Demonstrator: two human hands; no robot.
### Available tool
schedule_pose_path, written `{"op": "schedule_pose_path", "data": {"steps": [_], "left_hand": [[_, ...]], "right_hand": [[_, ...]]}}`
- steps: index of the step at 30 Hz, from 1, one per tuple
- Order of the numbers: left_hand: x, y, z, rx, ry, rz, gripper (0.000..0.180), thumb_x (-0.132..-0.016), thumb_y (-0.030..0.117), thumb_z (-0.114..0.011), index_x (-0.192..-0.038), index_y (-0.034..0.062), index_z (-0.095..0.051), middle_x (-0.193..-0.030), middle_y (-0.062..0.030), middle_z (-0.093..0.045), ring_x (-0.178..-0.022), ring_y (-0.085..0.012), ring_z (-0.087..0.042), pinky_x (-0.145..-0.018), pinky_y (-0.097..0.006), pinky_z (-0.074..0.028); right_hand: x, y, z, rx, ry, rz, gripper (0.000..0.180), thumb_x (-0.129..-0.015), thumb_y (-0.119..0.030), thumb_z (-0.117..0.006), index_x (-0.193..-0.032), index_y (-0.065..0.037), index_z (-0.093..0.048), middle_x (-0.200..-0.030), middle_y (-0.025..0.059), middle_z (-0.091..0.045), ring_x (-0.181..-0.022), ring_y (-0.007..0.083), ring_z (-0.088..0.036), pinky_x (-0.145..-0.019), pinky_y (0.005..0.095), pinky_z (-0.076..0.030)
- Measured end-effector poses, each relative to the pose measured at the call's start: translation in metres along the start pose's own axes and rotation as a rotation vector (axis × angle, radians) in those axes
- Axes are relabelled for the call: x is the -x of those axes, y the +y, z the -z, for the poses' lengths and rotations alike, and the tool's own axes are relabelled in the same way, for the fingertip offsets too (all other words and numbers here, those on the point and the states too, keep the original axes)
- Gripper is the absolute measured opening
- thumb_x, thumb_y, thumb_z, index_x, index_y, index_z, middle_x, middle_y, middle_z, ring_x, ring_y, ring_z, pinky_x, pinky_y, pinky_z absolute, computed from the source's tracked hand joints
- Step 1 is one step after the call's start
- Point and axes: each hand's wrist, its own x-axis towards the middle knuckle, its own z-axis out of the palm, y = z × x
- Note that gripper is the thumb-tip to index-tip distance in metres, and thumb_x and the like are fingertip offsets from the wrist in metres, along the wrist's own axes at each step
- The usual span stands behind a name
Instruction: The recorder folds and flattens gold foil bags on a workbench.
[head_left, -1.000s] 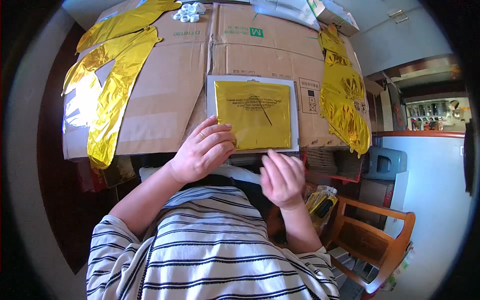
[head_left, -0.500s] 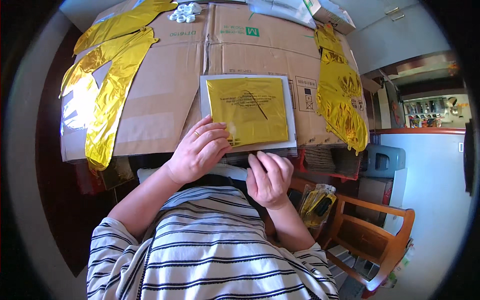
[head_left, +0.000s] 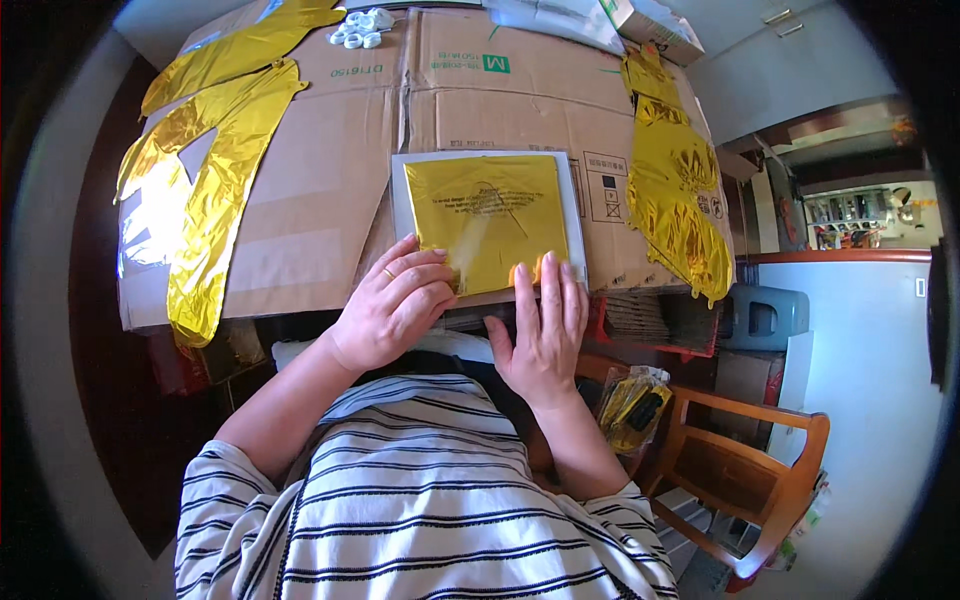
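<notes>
We see a golden-yellow plastic packet point(head_left: 487, 210) lying flat on a white backing sheet point(head_left: 571, 210), near the closest edge of the cardboard point(head_left: 310, 210). Taking the packet as the centre of our clock, we find the left hand point(head_left: 390, 315) between 7 and 8 o'clock, its fingers half curled and their tips at the packet's corner; we cannot tell whether the thumb pinches that corner. A finger ring point(head_left: 388, 273) circles one of its fingers. The right hand point(head_left: 543, 350) is at 5 o'clock, its fingers stretched out rather than clenched and its thumb spread aside. Under its fingertips, by the packet's near edge, we notice a small orange object point(head_left: 538, 268); most of it is covered, so we cannot say whether the hand grasps it or only presses on it.

At 9 o'clock we have a branching, uninflated gold foil balloon point(head_left: 230, 170), and at 3 o'clock a crumpled foil balloon point(head_left: 680, 190). Small white rings point(head_left: 352, 40) cluster at 11 o'clock. Beyond the cardboard, we spot a wooden chair point(head_left: 722, 478) between 4 and 5.
</notes>
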Motion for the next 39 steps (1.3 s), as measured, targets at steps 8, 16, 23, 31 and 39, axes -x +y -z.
{"op": "schedule_pose_path", "data": {"steps": [8, 16, 23, 31, 39], "left_hand": [[-0.001, 0.001, -0.001, -0.017, -0.013, 0.000, 0.028, -0.080, 0.005, -0.079, -0.102, 0.0071, -0.063, -0.110, -0.0081, -0.066, -0.115, -0.0279, -0.064, -0.110, -0.050, -0.045], [-0.002, 0.001, -0.001, -0.018, -0.001, 0.000, 0.030, -0.079, 0.007, -0.080, -0.103, 0.0080, -0.062, -0.109, -0.0068, -0.065, -0.116, -0.0273, -0.063, -0.111, -0.050, -0.045], [-0.003, 0.002, -0.001, 0.014, -0.005, 0.018, 0.026, -0.081, 0.005, -0.079, -0.102, 0.0071, -0.063, -0.110, -0.0085, -0.067, -0.115, -0.0282, -0.064, -0.111, -0.052, -0.043], [-0.015, -0.011, 0.037, -0.168, -0.213, 0.247, 0.119, -0.066, 0.060, -0.083, -0.156, 0.0059, -0.027, -0.155, -0.0187, -0.039, -0.148, -0.0361, -0.032, -0.123, -0.056, -0.017], [-0.065, -0.066, 0.047, -0.230, -0.499, 0.284, 0.132, -0.062, 0.061, -0.085, -0.160, 0.0082, -0.016, -0.160, -0.0217, -0.031, -0.152, -0.0327, -0.026, -0.126, -0.052, -0.015]], "right_hand": [[0.005, 0.002, -0.001, -0.050, 0.018, 0.023, 0.055, -0.097, -0.038, -0.059, -0.141, -0.004, -0.053, -0.145, 0.0266, -0.047, -0.131, 0.0465, -0.044, -0.111, 0.0612, -0.034], [0.007, 0.005, 0.001, -0.047, 0.053, -0.001, 0.050, -0.095, -0.026, -0.064, -0.137, -0.001, -0.057, -0.144, 0.0239, -0.051, -0.132, 0.0423, -0.048, -0.112, 0.0562, -0.036], [0.003, 0.004, 0.008, -0.013, 0.094, -0.026, 0.050, -0.090, -0.024, -0.068, -0.133, -0.001, -0.060, -0.138, 0.0181, -0.058, -0.122, 0.0365, -0.053, -0.103, 0.0503, -0.041], [-0.002, 0.008, 0.010, 0.045, 0.039, -0.023, 0.059, -0.086, -0.027, -0.070, -0.139, -0.006, -0.057, -0.147, 0.0184, -0.052, -0.119, 0.0354, -0.052, -0.098, 0.0473, -0.042], [-0.042, 0.015, 0.021, 0.031, -0.121, 0.038, 0.061, -0.084, -0.028, -0.068, -0.140, -0.007, -0.056, -0.144, 0.0214, -0.053, -0.113, 0.0348, -0.052, -0.095, 0.0474, -0.041]]}}
